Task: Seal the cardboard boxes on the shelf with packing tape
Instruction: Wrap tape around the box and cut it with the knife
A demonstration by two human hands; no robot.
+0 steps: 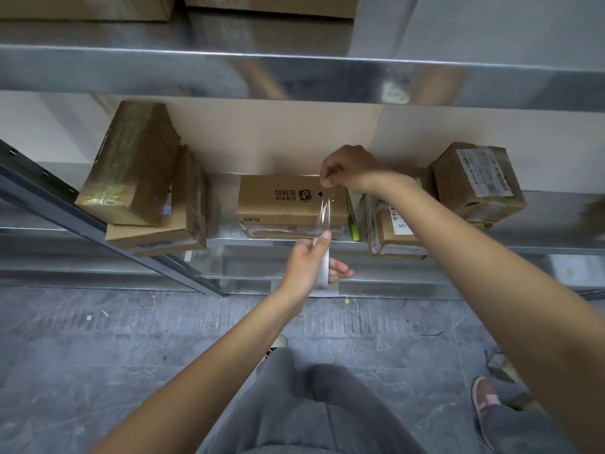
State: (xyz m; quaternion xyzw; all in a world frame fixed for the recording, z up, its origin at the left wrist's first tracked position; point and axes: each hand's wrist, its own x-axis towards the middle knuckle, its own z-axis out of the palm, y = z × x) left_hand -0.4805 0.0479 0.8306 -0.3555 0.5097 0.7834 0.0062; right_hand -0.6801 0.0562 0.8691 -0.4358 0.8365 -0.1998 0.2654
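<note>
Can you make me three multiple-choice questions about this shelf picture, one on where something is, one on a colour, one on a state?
1. Where is the stretched strip of clear packing tape?
A. Over the brown cardboard box printed with black characters
B. On the grey floor
C. On the upper shelf

2. What colour is the thin upright item right of that box?
A. Red
B. Bright green
C. Blue

3. What is the left hand doing?
A. Hanging idle
B. Lying flat on a box
C. Gripping the white roll of packing tape

Answers:
1. A, the strip runs from the roll up across that box to the right hand, whose fingers pinch its end.
2. B, its edge shows bright green.
3. C, thumb and fingers wrap around the roll.
</note>
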